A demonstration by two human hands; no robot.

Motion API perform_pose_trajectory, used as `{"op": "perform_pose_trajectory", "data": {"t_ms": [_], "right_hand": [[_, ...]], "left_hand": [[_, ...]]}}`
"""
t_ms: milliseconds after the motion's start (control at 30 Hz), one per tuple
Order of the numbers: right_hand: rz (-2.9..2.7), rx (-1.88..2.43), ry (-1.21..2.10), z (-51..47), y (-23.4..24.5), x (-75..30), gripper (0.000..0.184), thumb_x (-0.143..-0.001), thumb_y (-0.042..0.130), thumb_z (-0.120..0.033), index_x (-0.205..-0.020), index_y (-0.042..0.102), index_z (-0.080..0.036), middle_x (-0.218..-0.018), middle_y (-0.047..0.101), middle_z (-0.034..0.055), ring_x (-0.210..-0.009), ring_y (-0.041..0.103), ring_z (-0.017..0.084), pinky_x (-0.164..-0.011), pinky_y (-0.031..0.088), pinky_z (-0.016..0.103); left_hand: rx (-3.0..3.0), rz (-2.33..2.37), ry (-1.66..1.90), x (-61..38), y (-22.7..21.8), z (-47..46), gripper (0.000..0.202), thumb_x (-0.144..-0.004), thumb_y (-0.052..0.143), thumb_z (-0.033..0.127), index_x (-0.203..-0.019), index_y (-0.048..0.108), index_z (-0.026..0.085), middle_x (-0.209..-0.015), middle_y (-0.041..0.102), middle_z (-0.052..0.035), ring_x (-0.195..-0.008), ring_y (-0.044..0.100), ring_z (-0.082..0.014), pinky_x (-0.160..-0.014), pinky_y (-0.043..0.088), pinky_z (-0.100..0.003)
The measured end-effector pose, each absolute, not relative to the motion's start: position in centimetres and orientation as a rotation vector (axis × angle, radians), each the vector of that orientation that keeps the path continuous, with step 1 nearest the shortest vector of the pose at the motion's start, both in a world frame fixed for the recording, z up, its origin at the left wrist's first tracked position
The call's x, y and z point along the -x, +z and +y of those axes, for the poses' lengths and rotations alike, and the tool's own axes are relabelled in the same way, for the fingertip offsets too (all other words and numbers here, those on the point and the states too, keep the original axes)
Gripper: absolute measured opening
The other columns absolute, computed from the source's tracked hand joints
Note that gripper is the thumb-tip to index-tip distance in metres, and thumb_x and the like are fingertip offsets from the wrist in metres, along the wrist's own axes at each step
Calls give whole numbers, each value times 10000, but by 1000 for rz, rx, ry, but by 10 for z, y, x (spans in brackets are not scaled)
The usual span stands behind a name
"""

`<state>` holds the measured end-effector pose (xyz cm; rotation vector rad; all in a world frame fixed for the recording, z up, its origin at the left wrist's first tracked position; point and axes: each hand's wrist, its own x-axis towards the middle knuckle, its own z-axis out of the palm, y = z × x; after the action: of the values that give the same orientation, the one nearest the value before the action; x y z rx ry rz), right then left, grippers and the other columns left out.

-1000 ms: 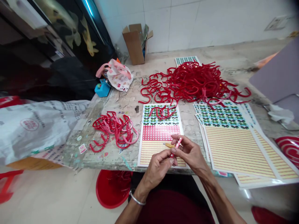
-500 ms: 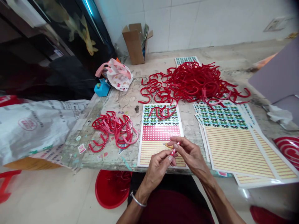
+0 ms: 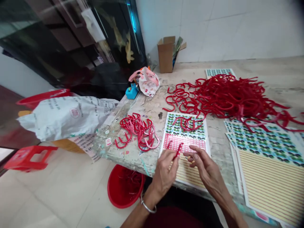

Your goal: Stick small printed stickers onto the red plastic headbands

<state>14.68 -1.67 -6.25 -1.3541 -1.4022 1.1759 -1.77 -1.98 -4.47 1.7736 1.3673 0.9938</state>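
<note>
My left hand (image 3: pixel 165 174) is closed around a thin, curved red headband (image 3: pixel 177 151), one end sticking up past the fingers. My right hand (image 3: pixel 205 169) is beside it, fingers stretched and apart, holding nothing. Beneath both hands lies a sticker sheet (image 3: pixel 169 136) with rows of green-and-blue pictures, a pink dotted band and yellow striped rows. A few red headbands (image 3: pixel 190 125) rest on its upper part. To the left is a small heap of red and pink headbands (image 3: pixel 137 129), some with pale dots along them.
A large pile of red headbands (image 3: pixel 228 95) fills the back right. More sticker sheets (image 3: pixel 268 180) lie at right. Behind are a cardboard box (image 3: pixel 165 57), a white pouch (image 3: pixel 148 83) and a blue box (image 3: pixel 131 91). A red basket (image 3: pixel 114 193) and red stool (image 3: pixel 33 158) stand below the table edge.
My right hand has come off the headband and opened, while the left keeps hold of it. The view has swung left, so the table things appear farther right.
</note>
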Motion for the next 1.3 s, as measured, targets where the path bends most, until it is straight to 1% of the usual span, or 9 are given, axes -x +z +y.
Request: {"op": "perform_pose_trajectory", "data": {"t_ms": [133,233,400,533,700,833,933,1100,1300], "right_hand": [[-1605,1354,1101,-10,-78,-123,313,-891,398,-362,-1128,498,-185,-1008,639,114,-882,617,204,-754,520,344],[-1758,1303,852,-7,-88,-85,339,-883,402,-299,-1187,467,-162,-1136,575,152,-1042,555,248,-871,471,423],[-2054,1199,485,-2,-104,-9,730,-792,534,-264,-1402,162,-116,-1454,183,185,-1323,191,345,-996,326,541],[-2121,1226,326,24,-116,18,921,-700,658,-328,-1416,108,-144,-1485,16,163,-1323,108,408,-992,269,599],[-2240,1245,246,70,-122,13,1135,-518,754,-494,-1404,153,-115,-1467,18,221,-1287,134,465,-974,259,598],[-2322,1216,268,97,-124,8,1181,-498,718,-584,-1406,143,-94,-1457,23,246,-1283,163,458,-961,276,581],[-2417,1164,328,116,-124,11,1230,-480,697,-633,-1419,96,-115,-1452,80,243,-1280,195,444,-956,269,589],[-2503,1032,415,135,-122,29,1178,-515,675,-636,-1419,109,-135,-1440,157,222,-1293,213,396,-990,237,569],[-2481,874,525,105,-120,61,1107,-550,696,-568,-1408,141,-140,-1445,138,213,-1297,217,381,-983,280,535]], "left_hand": [[-2020,1761,956,55,-67,-4,226,-838,422,148,-1017,558,127,-1143,470,-146,-1103,440,-257,-955,362,-441],[-2029,1890,988,81,-80,2,295,-835,415,146,-1110,522,124,-1238,412,-158,-1183,391,-264,-991,347,-450],[-1823,2022,1245,142,-88,29,305,-891,346,226,-1130,526,163,-1231,453,-121,-1194,406,-220,-1026,313,-421],[-1631,2150,1318,215,-94,73,363,-893,341,298,-1165,509,127,-1297,436,-145,-1261,320,-256,-1066,192,-493],[-1578,2008,1323,289,-90,134,369,-887,363,320,-1089,573,95,-1250,529,-129,-1215,399,-231,-1061,228,-414],[-1592,1750,1218,304,-85,181,434,-904,321,359,-1025,617,66,-1115,640,-95,-1084,523,-194,-976,344,-329],[-1621,1540,1071,293,-86,213,440,-897,334,383,-991,654,97,-1077,666,-87,-1044,562,-197,-960,359,-326],[-1668,1216,831,264,-89,233,219,-779,580,333,-837,715,171,-972,707,-25,-1055,564,-208,-1016,281,-315],[-1573,1060,732,270,-82,183,293,-800,546,368,-830,718,132,-859,720,-47,-869,625,-189,-882,410,-285]]}}
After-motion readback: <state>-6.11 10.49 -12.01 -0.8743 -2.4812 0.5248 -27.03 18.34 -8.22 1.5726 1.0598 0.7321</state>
